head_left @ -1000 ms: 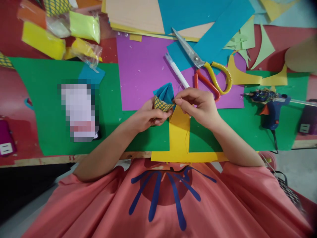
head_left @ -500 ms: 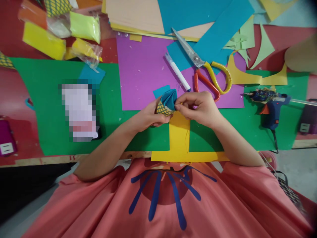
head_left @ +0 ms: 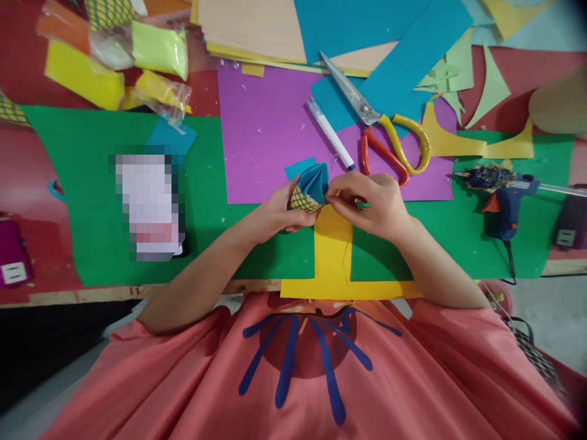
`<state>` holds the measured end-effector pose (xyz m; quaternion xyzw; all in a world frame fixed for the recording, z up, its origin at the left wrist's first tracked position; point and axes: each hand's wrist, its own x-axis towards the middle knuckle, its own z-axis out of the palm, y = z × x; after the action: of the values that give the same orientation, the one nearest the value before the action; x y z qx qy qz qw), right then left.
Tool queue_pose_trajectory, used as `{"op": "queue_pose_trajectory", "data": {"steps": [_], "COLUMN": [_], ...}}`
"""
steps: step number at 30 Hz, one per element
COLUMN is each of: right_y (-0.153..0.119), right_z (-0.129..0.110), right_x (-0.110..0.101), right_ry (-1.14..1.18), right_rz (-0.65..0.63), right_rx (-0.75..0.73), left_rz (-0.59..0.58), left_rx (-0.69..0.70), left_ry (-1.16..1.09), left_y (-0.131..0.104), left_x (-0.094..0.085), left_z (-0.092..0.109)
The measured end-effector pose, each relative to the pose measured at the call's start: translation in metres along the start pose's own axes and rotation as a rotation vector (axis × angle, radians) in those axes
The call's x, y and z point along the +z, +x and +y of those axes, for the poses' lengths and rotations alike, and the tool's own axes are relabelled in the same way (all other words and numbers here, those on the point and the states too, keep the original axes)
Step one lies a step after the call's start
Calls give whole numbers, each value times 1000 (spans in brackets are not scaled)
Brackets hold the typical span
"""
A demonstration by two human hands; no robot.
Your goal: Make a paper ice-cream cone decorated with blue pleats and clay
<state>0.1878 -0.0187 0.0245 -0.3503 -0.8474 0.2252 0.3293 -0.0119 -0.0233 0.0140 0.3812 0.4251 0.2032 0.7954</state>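
My left hand (head_left: 279,211) is wrapped round a small paper piece (head_left: 308,190), blue and folded at the top, with a yellow-and-green crosshatched band below. The fingers of my right hand (head_left: 369,198) are pinched together at the right edge of this piece; whether something small is between them is hidden. Under the hands lies a yellow paper strip (head_left: 332,250) on the green sheet (head_left: 261,260). Just beyond the hands are a white marker (head_left: 331,134) and large scissors (head_left: 364,113) with red and yellow handles, on purple paper (head_left: 261,134).
A blue glue gun (head_left: 503,205) lies at the right, its cord hanging over the table edge. A blurred-out phone (head_left: 149,205) is on the left. Clay packets (head_left: 160,50) lie at the back left, stacked paper (head_left: 252,27) at the back middle, and green offcuts (head_left: 490,88) at the back right.
My right hand has shifted very slightly to the right, its fingertips still at the paper piece. My left hand keeps its hold. The whole view has moved a little.
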Motion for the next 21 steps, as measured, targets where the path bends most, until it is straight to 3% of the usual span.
{"op": "queue_pose_trajectory", "data": {"steps": [8, 21], "right_y": [5, 8], "right_z": [-1, -9], "right_x": [-5, 1], "right_ry": [160, 372], "right_rz": [-66, -19], "right_rx": [121, 215], "left_rz": [167, 189], "left_rx": [364, 455], "left_ry": [312, 442], "left_y": [8, 13], "left_x": [-1, -3], "left_z": [-12, -14]}}
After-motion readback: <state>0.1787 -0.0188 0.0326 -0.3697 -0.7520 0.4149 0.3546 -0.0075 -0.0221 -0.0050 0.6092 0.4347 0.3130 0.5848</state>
